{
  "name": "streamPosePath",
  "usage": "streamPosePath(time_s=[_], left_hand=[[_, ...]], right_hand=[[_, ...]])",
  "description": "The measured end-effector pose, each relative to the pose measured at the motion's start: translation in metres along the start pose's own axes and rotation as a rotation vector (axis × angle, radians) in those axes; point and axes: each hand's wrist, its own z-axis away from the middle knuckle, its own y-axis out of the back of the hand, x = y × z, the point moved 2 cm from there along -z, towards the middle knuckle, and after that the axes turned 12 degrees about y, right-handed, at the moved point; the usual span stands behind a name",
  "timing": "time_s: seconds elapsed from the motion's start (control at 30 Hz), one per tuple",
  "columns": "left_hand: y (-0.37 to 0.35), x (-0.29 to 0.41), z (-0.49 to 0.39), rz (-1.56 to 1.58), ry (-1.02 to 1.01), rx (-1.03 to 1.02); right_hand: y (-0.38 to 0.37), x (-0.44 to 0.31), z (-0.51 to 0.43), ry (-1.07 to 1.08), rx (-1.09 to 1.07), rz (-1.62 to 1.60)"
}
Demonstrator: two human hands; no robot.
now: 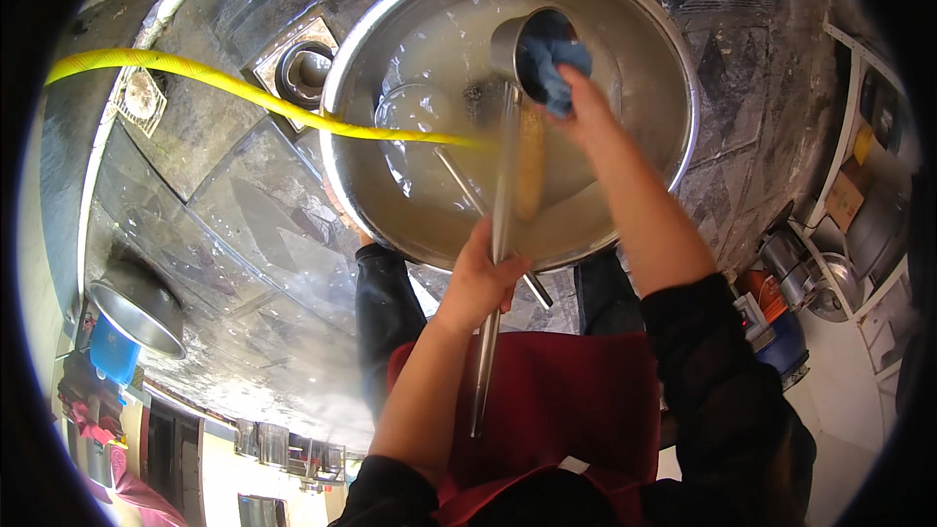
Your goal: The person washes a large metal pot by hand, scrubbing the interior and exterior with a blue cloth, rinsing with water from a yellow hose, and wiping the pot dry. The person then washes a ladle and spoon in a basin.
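Note:
A large round metal basin (644, 154) with cloudy water stands before me. My left hand (482, 278) grips the long metal handle of a ladle (505, 47), whose deep cup is tilted above the water. With my right hand (582, 106) I hold a blue cloth (554, 62), partly inside the cup's mouth. A second metal rod (461, 179) leans over the near rim and passes behind the ladle handle. A yellow hose (241, 91) runs over the left rim into the basin. Beside the ladle handle, a yellowish elongated object (530, 168) lies in the basin; what it is I cannot tell.
On the wet tiled floor at upper left is a round drain opening (306, 75). A metal bowl (139, 311) stands at far left near a blue container (114, 350). At right, a metal rack (842, 132) holds pans and boxes beside a blue drum (783, 344).

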Motion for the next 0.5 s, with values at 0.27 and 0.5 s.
streamPosePath(time_s=[0.27,0.5], left_hand=[[0.003,-0.015,-0.005,-0.118,0.053,0.097],[0.009,-0.022,-0.007,-0.628,-0.414,0.498]], right_hand=[[-0.019,0.015,-0.006,0.157,0.081,0.278],[0.010,-0.043,-0.051,0.886,0.080,1.365]])
